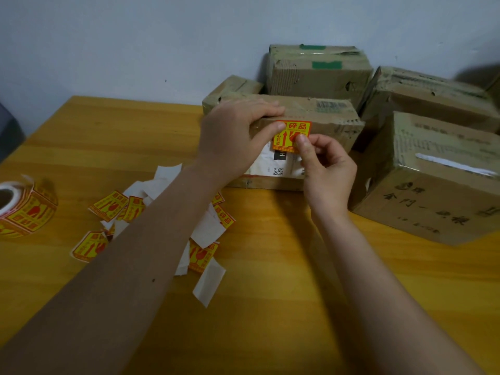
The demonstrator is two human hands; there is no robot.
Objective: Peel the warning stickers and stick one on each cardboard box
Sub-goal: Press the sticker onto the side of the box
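A yellow and red warning sticker [293, 132] lies on the front face of a flat cardboard box [330, 123] at the table's middle back. My left hand [232, 136] grips the box's left end, fingers over its top edge and thumb on the sticker's left side. My right hand [324, 163] presses its thumb on the sticker's lower right part, the other fingers curled. A white shipping label [270, 163] shows below the sticker. Loose stickers and white backing scraps [205, 228] lie on the table under my left forearm.
A sticker roll [21, 207] stands at the left edge of the wooden table [284, 266]. Three more cardboard boxes stand behind and to the right: one with green tape [319, 69], one at far right [430, 101], one with handwriting [430, 180].
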